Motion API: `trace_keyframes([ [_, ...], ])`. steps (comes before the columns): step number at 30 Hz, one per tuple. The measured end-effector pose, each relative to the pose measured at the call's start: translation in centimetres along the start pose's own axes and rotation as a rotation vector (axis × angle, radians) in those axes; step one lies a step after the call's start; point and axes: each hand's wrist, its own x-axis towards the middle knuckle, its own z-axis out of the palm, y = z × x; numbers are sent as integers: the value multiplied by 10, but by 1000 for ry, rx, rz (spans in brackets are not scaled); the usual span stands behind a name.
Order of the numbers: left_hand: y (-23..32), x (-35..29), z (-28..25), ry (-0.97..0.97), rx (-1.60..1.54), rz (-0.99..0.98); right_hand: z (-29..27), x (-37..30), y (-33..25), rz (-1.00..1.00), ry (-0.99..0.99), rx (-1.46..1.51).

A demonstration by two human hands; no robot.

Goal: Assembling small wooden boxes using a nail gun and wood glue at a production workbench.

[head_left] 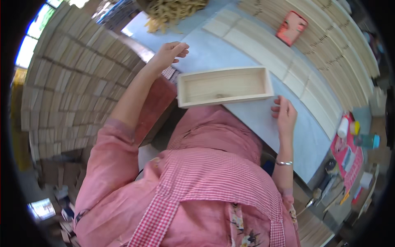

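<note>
A shallow rectangular box of pale wood (224, 86) rests at the near edge of the light grey-blue table, partly over my lap, its open side up. Above the box's far left corner is my left hand (170, 55), apart from it. The left fingers are bent together, thumb against them; whatever may be between them is hidden. Just off the box's right end is my right hand (285, 114), fingers loosely bent and apart, with nothing visible in them.
Pale wooden panels (263, 47) line the far side, beside stacked slats where a red phone (292, 28) lies. Yellowish strips (170, 14) are heaped at the back. Stacked wood (78, 82) rises at left. Bottles and tools cluster around a pink cloth (353, 158) at right.
</note>
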Motion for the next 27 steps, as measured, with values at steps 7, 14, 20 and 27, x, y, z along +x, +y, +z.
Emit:
trace_keyframes([
  [7, -30, -68, 11, 53, -719, -332, 15, 9, 0, -69, -69, 42],
  [14, -43, -62, 28, 22, -819, -402, 21, 7, -9, 33, -125, 12],
  [20, -37, -73, 31, 58, -775, -346, 25, -1, -3, 25, -93, 142],
  [27, -33, -88, 37, 21, -842, -206, 23, -22, 11, -274, 11, 225],
])
